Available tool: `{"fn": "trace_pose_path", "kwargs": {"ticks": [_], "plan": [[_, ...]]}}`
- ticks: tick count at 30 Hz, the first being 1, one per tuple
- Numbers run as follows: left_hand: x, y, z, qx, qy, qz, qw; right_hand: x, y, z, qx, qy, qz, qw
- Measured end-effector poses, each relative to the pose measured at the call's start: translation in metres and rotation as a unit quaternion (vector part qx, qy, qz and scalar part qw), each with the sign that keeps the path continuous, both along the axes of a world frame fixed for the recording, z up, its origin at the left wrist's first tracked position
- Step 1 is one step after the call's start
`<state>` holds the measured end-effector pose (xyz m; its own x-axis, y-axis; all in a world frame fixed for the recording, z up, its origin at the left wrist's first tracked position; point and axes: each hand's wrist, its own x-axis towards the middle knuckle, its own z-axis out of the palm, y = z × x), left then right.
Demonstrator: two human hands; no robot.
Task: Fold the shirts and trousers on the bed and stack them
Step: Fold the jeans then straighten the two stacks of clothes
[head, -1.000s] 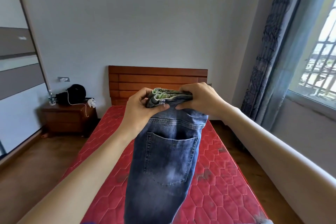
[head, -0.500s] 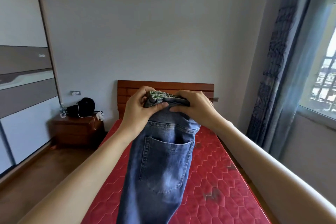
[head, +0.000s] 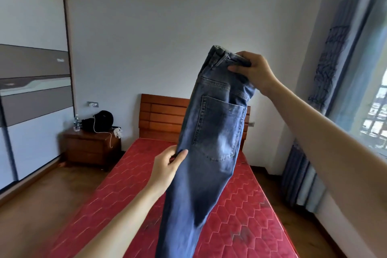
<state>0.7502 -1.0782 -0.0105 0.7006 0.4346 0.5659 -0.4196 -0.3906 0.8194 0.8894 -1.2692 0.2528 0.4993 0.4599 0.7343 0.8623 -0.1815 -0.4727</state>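
The right hand (head: 254,72) grips the waistband of the jeans (head: 206,142) up high, fingers curled over the denim; the left hand (head: 167,166) pinches their left edge lower down — the 2 hands well apart. The jeans hang above the red bed (head: 240,216).

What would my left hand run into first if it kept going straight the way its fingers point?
The left hand already pinches the jeans at their left edge, so the denim comes first; beyond lies the wooden headboard, though depth is unclear.

right hand (head: 254,71) raised, grip clenched; left hand (head: 165,168) lower, thumb pinching
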Motion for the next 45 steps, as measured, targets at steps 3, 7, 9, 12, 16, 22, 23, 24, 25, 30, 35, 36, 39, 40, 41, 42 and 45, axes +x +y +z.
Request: {"fn": "trace_pose_path", "kwargs": {"ticks": [3, 7, 9, 12, 16, 22, 23, 24, 25, 30, 35, 36, 39, 40, 41, 42, 45], "plan": [[0.005, -0.007, -0.014, 0.015, 0.058, -0.023, 0.998, 0.001, -0.007, 0.009, 0.011, -0.003, 0.007, 1.000], [0.015, -0.012, -0.032, 0.030, 0.108, -0.005, 0.994, 0.000, -0.015, 0.003, 0.001, 0.007, -0.008, 1.000], [0.018, -0.013, -0.037, 0.020, 0.110, 0.045, 0.993, 0.001, -0.019, -0.004, -0.014, 0.011, -0.043, 0.999], [0.013, -0.011, -0.033, 0.006, 0.090, 0.094, 0.991, 0.003, -0.029, -0.011, -0.002, 0.029, -0.107, 0.994], [-0.012, -0.011, -0.021, -0.020, 0.044, 0.072, 0.996, -0.002, -0.051, -0.004, 0.035, 0.056, -0.112, 0.992], [-0.052, -0.023, -0.043, -0.067, 0.057, -0.001, 0.996, -0.011, -0.070, -0.013, -0.052, 0.088, -0.065, 0.993], [-0.054, -0.023, -0.050, -0.074, 0.058, -0.002, 0.996, -0.008, -0.068, -0.021, -0.074, 0.095, -0.065, 0.991], [-0.055, -0.022, -0.059, -0.081, 0.071, 0.003, 0.994, -0.004, -0.065, -0.031, -0.097, 0.106, -0.066, 0.987], [-0.055, -0.021, -0.070, -0.085, 0.094, 0.009, 0.992, 0.003, -0.060, -0.044, -0.121, 0.120, -0.070, 0.983], [-0.046, -0.014, -0.155, -0.058, 0.244, -0.031, 0.967, 0.043, -0.029, -0.159, -0.226, 0.190, -0.104, 0.950], [-0.030, -0.004, -0.288, -0.092, 0.385, -0.010, 0.918, 0.083, 0.006, -0.327, -0.295, 0.257, -0.124, 0.912], [-0.020, 0.002, -0.328, -0.094, 0.396, 0.002, 0.913, 0.100, 0.017, -0.371, -0.303, 0.272, -0.126, 0.905], [-0.002, 0.017, -0.392, -0.053, 0.412, 0.041, 0.909, 0.124, 0.029, -0.451, -0.308, 0.289, -0.148, 0.895], [0.010, 0.025, -0.420, -0.042, 0.412, 0.057, 0.908, 0.139, 0.039, -0.484, -0.304, 0.293, -0.149, 0.894], [0.025, 0.034, -0.447, -0.036, 0.414, 0.067, 0.907, 0.154, 0.048, -0.516, -0.302, 0.292, -0.148, 0.895], [0.040, 0.045, -0.474, -0.035, 0.418, 0.077, 0.905, 0.168, 0.058, -0.548, -0.298, 0.290, -0.150, 0.897], [0.081, 0.072, -0.553, -0.023, 0.407, 0.124, 0.905, 0.212, 0.090, -0.634, -0.277, 0.270, -0.159, 0.908]]}}
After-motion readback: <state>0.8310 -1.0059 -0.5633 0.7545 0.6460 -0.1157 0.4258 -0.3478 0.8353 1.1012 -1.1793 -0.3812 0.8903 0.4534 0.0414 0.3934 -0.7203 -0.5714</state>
